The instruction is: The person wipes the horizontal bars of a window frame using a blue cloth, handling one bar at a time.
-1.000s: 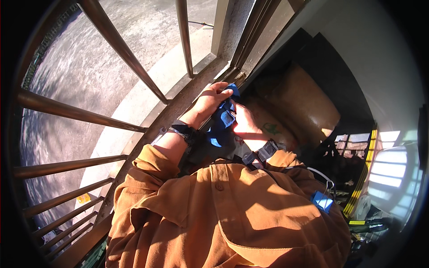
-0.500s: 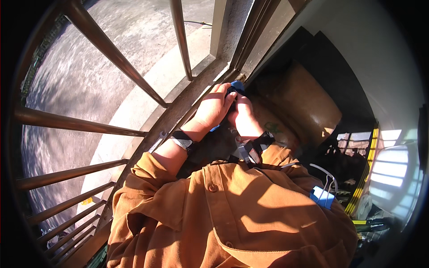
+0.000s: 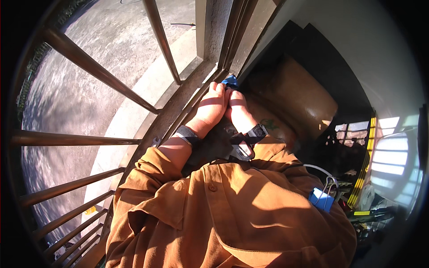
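At the window ledge, both of my hands come together around a crumpled blue cloth [image 3: 230, 81], whose upper end pokes out past the fingertips. My left hand [image 3: 209, 108] is closed, its fingers bent over the cloth from the left. From the right side my right hand [image 3: 240, 110] presses in against it, fingers curled and mostly hidden. Whatever else lies between the palms cannot be made out. Dark straps circle both wrists. Near my left forearm, the open end of a wrench [image 3: 156, 141] shows on the window sill [image 3: 172, 114].
Metal bars [image 3: 100, 70] run along the left, with concrete ground outside. Right of my hands stands a smooth brown rounded object [image 3: 308, 96] in front of a dark panel. Yellow strips [image 3: 367, 161] lean by the right wall. A blue binder clip [image 3: 321, 199] hangs on my shirt.
My hands have stayed together on the cloth and shifted slightly left in the picture. The view has turned a little, so the bars and window frame sit further left.
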Demonstrator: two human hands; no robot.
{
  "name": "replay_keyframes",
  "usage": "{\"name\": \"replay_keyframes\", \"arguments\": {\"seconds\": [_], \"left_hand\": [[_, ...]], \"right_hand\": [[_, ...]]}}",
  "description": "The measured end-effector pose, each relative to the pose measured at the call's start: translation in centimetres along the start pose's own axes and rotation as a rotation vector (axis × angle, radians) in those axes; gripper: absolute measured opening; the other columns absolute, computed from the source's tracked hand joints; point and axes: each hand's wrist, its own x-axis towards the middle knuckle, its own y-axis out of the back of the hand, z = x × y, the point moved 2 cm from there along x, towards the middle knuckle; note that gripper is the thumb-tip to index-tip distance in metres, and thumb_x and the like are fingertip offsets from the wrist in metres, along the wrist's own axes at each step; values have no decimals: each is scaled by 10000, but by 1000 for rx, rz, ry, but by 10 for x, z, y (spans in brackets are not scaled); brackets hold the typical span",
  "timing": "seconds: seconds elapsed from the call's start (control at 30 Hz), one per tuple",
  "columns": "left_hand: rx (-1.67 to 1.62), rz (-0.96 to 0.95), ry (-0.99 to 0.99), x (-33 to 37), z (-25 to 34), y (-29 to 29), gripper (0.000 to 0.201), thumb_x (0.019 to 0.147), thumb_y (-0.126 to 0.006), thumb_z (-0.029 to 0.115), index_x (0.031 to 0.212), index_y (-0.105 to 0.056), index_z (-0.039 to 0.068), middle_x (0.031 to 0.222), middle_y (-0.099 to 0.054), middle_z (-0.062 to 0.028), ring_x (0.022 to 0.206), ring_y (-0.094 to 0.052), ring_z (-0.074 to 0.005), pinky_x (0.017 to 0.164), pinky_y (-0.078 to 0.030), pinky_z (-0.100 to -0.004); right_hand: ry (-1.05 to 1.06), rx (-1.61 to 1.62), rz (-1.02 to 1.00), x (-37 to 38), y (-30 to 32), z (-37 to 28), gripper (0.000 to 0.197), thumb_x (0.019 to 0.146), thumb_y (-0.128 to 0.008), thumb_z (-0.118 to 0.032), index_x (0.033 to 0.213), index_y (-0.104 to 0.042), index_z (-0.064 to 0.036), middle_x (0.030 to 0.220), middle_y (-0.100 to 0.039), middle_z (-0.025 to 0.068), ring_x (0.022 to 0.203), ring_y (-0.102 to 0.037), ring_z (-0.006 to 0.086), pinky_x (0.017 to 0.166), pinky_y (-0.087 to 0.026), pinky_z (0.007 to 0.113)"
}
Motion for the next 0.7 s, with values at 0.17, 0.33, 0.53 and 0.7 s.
{"name": "replay_keyframes", "arguments": {"seconds": [0.17,0.33,0.53,0.7], "left_hand": [[-84,51,-72,-11,-8,1,233,891,-498,126,1084,-493,-4,1006,-517,-222,850,-562,-399,710,-478,-420],[-146,35,-102,-19,-3,6,280,890,-495,132,1134,-471,-3,1056,-509,-224,880,-557,-399,731,-474,-411],[-186,70,-159,-37,10,21,339,858,-563,153,1160,-473,26,1099,-512,-196,958,-552,-379,797,-475,-393],[-278,-191,-318,-58,29,40,390,827,-632,242,1145,-493,66,1052,-532,-154,900,-573,-357,741,-494,-390]], "right_hand": [[160,-218,-121,-42,-18,-13,210,895,-411,-147,840,-554,-3,798,-566,70,723,-543,150,658,-453,292],[235,-292,-55,-49,-19,-13,240,924,-403,-168,873,-555,10,817,-567,80,729,-533,155,669,-452,301],[356,-446,-134,-84,-20,-23,226,931,-417,-180,930,-554,0,859,-565,84,777,-519,152,689,-446,299],[499,-645,-157,-120,43,-23,232,923,-441,-192,1037,-558,-27,936,-587,96,887,-560,180,761,-463,305]]}}
